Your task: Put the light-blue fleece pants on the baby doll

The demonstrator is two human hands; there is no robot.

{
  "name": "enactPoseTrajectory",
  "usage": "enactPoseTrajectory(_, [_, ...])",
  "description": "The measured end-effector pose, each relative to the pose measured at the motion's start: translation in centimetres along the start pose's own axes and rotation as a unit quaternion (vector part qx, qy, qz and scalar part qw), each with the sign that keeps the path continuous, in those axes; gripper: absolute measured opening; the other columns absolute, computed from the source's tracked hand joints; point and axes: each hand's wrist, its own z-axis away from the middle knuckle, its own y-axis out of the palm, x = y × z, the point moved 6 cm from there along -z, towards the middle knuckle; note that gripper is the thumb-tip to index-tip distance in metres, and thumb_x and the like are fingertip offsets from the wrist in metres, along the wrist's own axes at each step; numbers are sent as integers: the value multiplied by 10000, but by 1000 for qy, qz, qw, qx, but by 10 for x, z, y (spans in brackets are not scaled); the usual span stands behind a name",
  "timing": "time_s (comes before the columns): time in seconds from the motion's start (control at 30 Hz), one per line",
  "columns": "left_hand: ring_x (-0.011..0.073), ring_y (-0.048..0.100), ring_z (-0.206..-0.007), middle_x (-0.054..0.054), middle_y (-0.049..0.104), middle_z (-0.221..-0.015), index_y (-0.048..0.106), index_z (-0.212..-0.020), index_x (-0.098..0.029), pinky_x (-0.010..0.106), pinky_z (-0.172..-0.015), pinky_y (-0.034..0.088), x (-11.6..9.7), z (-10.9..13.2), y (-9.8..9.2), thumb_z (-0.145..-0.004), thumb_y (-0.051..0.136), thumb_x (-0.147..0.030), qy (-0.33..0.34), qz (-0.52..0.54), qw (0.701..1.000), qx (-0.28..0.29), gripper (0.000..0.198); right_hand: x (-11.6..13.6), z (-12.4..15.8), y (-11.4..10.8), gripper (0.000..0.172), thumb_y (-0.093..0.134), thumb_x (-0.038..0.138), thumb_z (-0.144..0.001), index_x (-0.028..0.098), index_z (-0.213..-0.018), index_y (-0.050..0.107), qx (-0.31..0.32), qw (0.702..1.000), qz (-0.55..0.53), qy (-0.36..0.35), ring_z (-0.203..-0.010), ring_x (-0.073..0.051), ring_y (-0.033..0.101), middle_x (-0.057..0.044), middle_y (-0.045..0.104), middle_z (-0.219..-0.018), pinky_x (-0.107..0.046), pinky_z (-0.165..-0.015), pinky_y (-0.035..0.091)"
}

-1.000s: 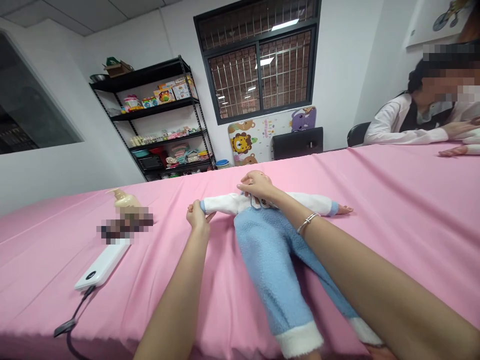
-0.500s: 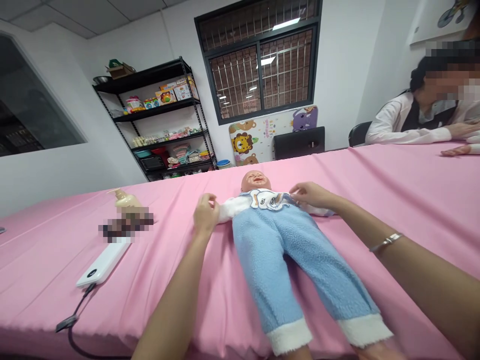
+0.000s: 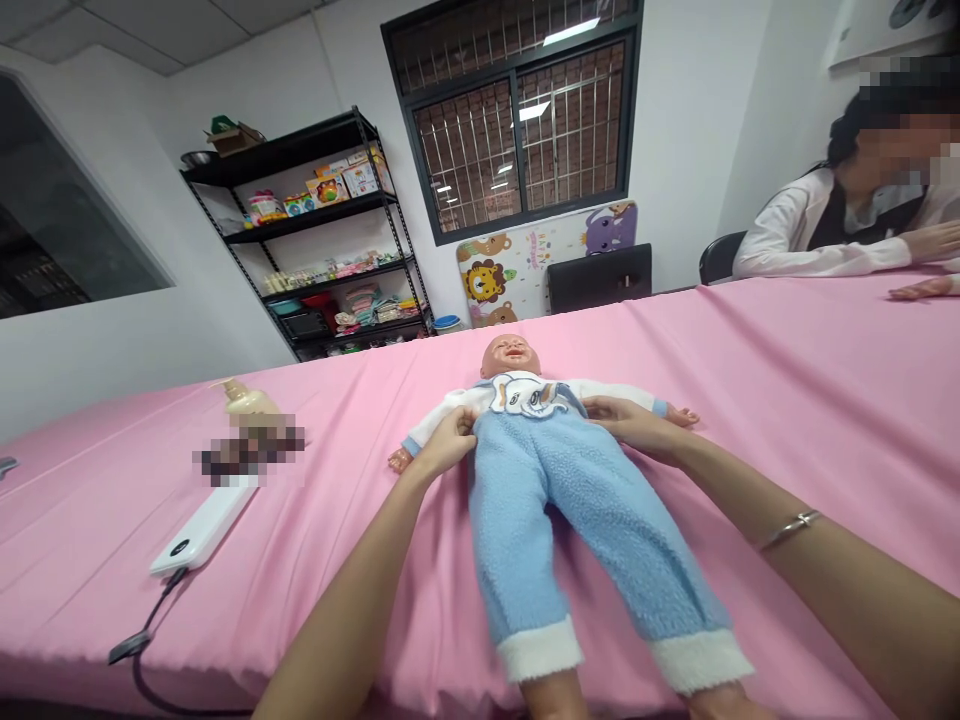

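Observation:
A baby doll [image 3: 511,356] lies on its back, head away from me, in a white long-sleeved top and fleecy light blue overalls [image 3: 525,500] with white cuffs. An animal face patch [image 3: 531,397] covers its chest. My left hand [image 3: 450,440] is closed at the left side of the overalls' waist, fingers curled on the fabric. At the opposite side, my right hand [image 3: 637,425] pinches the overalls' edge beside the patch; its fingertips are partly hidden. Both doll arms are spread outward, and its bare feet reach past the frame's bottom.
Pink cloth [image 3: 322,520] covers the table. To the left are a pump bottle [image 3: 247,403], a blurred-out object and a white power bank [image 3: 204,525] with a black cable [image 3: 142,670]. Another person [image 3: 825,230] sits at the far right. Behind stand a shelf [image 3: 315,220] and a black chair [image 3: 604,280].
Both hands have come down from the doll's sleeves and upper chest to the sides of its waist. The doll's arms and hands now show, and its legs have shifted slightly left.

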Motion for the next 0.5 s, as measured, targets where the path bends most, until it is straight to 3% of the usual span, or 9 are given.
enactPoseTrajectory(0.1, [88,410,-604,-41,453,-642,451,-656,-153,205,-564,315,9,-4,-5,-555,507,-143,19,-53,998,-34,116,-1,3,1,550,672,521,-691,171,-1107,589,-14,1000,2,3,-1129,-245,553,-82,589,-1204,-378,-1006,455])
enactPoseTrajectory(0.23, [99,393,-613,-34,443,-636,433,-638,-159,217,-573,304,23,-9,-6,-595,490,-181,38,-107,992,-59,74,-8,-5,-3,542,666,509,-691,159,-1086,543,-22,999,-6,23,-966,-194,607,-84,639,-1055,-320,-841,512])
enactPoseTrajectory(0.3, [104,392,-620,-35,434,-634,425,-635,-164,223,-583,309,27,-11,-6,-595,483,-183,50,-118,989,-75,73,-1,-5,-13,513,683,441,-683,142,-1071,531,-92,993,61,32,-850,-172,606,-80,644,-936,-308,-763,505])
enactPoseTrajectory(0.4, [107,389,-624,-37,424,-628,415,-633,-166,231,-601,313,28,-14,-5,-602,472,-190,66,-123,986,-93,69,40,26,-19,438,698,366,-670,139,-1017,556,-268,955,128,-21,-782,-160,586,-77,623,-890,-313,-739,490])
enactPoseTrajectory(0.43, [109,394,-629,-36,430,-632,420,-639,-166,234,-608,315,28,-15,-4,-607,469,-195,68,-123,985,-95,66,56,45,-13,395,682,385,-693,149,-989,572,-287,951,100,-52,-790,-161,592,-75,623,-894,-314,-742,493])
enactPoseTrajectory(0.5, [116,409,-639,-30,451,-643,434,-652,-164,239,-617,322,28,-17,-4,-619,469,-211,69,-124,985,-99,67,87,86,12,350,634,469,-750,182,-948,603,-230,966,10,-114,-829,-167,610,-64,641,-889,-308,-761,509])
